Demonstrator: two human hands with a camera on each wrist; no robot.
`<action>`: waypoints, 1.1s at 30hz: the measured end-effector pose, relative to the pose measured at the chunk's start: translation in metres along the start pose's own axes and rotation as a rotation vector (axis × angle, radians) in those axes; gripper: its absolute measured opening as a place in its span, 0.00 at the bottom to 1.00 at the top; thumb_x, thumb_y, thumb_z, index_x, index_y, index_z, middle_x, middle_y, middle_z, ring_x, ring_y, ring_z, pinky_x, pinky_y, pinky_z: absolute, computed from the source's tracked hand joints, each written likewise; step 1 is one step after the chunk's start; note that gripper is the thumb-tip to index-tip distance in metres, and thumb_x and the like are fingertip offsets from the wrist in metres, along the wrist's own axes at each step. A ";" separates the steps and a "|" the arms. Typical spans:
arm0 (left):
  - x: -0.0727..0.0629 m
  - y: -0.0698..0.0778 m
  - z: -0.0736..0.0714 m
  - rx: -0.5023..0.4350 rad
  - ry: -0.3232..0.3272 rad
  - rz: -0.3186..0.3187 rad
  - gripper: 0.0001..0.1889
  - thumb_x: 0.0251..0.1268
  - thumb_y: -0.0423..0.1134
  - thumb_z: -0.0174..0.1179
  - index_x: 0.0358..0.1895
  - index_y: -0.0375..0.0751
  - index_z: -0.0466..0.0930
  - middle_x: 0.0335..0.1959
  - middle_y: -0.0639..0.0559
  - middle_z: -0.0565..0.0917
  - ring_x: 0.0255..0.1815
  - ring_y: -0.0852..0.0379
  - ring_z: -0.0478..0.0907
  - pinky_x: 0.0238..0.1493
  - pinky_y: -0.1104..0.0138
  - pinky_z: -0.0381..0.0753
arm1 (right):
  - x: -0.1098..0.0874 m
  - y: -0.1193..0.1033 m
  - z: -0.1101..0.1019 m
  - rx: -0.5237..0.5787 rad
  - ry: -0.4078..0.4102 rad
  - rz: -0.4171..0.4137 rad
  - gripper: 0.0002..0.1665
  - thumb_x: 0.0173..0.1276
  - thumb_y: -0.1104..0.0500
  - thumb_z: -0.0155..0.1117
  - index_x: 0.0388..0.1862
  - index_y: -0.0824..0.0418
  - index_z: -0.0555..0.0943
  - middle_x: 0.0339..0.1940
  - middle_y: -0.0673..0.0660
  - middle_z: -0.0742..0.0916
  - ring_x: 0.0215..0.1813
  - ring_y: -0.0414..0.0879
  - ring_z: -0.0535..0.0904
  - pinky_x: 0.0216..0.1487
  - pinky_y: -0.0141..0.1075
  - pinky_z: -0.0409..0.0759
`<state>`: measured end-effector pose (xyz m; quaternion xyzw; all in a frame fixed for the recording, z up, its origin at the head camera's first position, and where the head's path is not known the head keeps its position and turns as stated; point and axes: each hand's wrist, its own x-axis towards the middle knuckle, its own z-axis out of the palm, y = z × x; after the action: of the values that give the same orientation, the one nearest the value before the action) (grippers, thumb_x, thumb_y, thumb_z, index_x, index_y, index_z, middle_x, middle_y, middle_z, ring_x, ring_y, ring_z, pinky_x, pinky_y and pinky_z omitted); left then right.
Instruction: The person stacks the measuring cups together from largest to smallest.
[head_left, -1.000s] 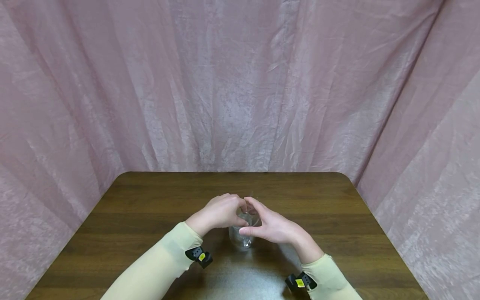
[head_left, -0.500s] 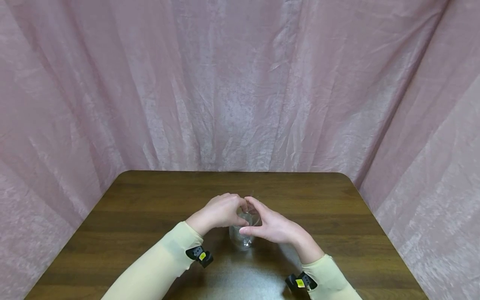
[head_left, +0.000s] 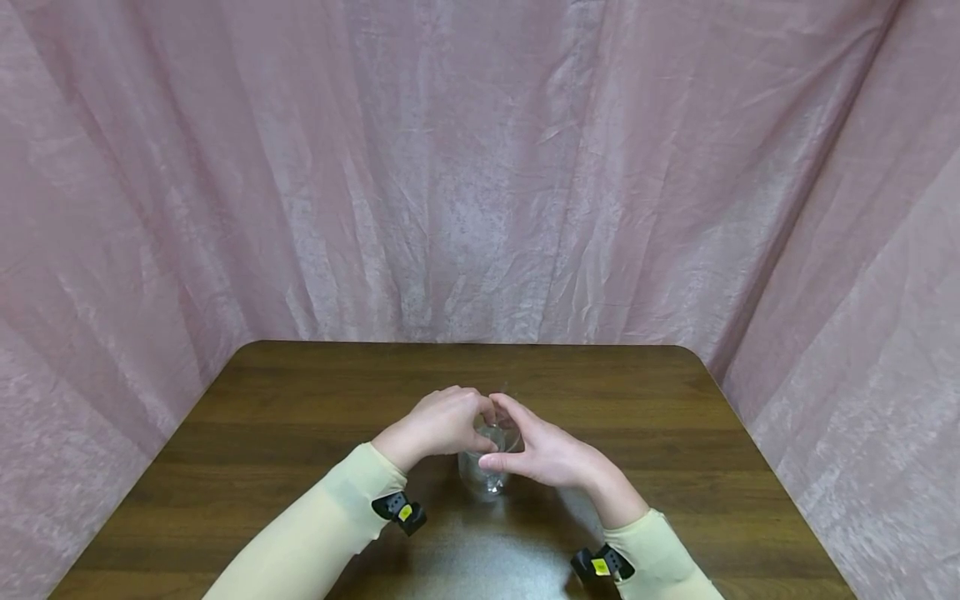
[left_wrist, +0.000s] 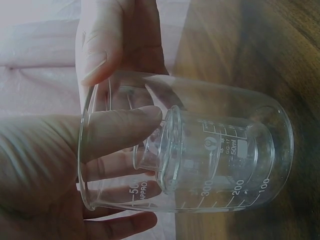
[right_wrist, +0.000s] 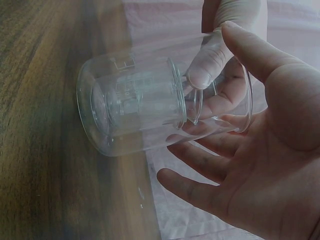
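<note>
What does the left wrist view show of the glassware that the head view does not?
Only the left wrist view shows a small clear glass beaker nested inside the large clear glass beaker, with printed graduations. Only the head view shows the dark wooden table and pink curtain. Both show the left hand and right hand at the large beaker's rim.

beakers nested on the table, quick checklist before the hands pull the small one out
1. Large beaker stands upright on the table: ok.
2. Small beaker sits inside it, mouth up: ok.
3. Left hand has fingers in the large beaker, reaching the small one's rim: ok.
4. Firm grip on the small beaker: cannot tell.
5. Right hand steadies the large beaker: cannot tell, its fingers look spread beside the glass.
6. Glass intact, no cracks: cannot tell.
</note>
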<state>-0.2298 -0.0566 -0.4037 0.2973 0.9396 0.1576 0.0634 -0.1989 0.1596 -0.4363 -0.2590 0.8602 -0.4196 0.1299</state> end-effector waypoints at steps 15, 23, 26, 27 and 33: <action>0.000 0.002 -0.001 0.025 -0.008 0.009 0.16 0.61 0.51 0.84 0.48 0.49 0.95 0.46 0.56 0.93 0.43 0.56 0.84 0.45 0.55 0.84 | 0.001 0.000 -0.001 0.001 -0.019 -0.001 0.58 0.75 0.38 0.76 0.91 0.54 0.56 0.77 0.55 0.79 0.79 0.51 0.73 0.75 0.56 0.74; 0.001 0.000 0.000 0.037 -0.006 0.010 0.17 0.61 0.52 0.84 0.48 0.50 0.95 0.46 0.58 0.93 0.46 0.55 0.85 0.49 0.54 0.85 | 0.000 0.000 -0.001 -0.002 -0.011 0.009 0.58 0.75 0.38 0.77 0.91 0.53 0.56 0.77 0.55 0.79 0.79 0.51 0.74 0.75 0.57 0.74; 0.002 0.000 0.000 0.050 0.001 0.018 0.17 0.60 0.53 0.84 0.48 0.51 0.95 0.46 0.58 0.92 0.46 0.55 0.85 0.49 0.53 0.84 | 0.000 0.000 -0.001 0.000 -0.008 0.006 0.58 0.75 0.39 0.77 0.91 0.54 0.57 0.76 0.54 0.79 0.78 0.50 0.74 0.76 0.57 0.73; 0.002 0.000 -0.001 0.053 0.002 0.021 0.17 0.60 0.53 0.84 0.48 0.51 0.95 0.46 0.58 0.92 0.46 0.54 0.85 0.49 0.52 0.84 | 0.000 0.000 -0.001 -0.001 -0.007 0.004 0.58 0.75 0.38 0.77 0.91 0.54 0.57 0.76 0.54 0.79 0.78 0.50 0.74 0.76 0.57 0.73; 0.001 0.000 -0.001 0.064 0.007 0.027 0.16 0.60 0.52 0.85 0.46 0.52 0.95 0.46 0.59 0.91 0.47 0.54 0.85 0.49 0.52 0.84 | 0.000 0.000 -0.001 -0.004 -0.003 -0.001 0.57 0.74 0.38 0.77 0.90 0.53 0.58 0.76 0.52 0.80 0.78 0.49 0.74 0.76 0.56 0.72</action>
<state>-0.2307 -0.0563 -0.4026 0.3115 0.9402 0.1292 0.0486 -0.1996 0.1599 -0.4353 -0.2602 0.8607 -0.4177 0.1304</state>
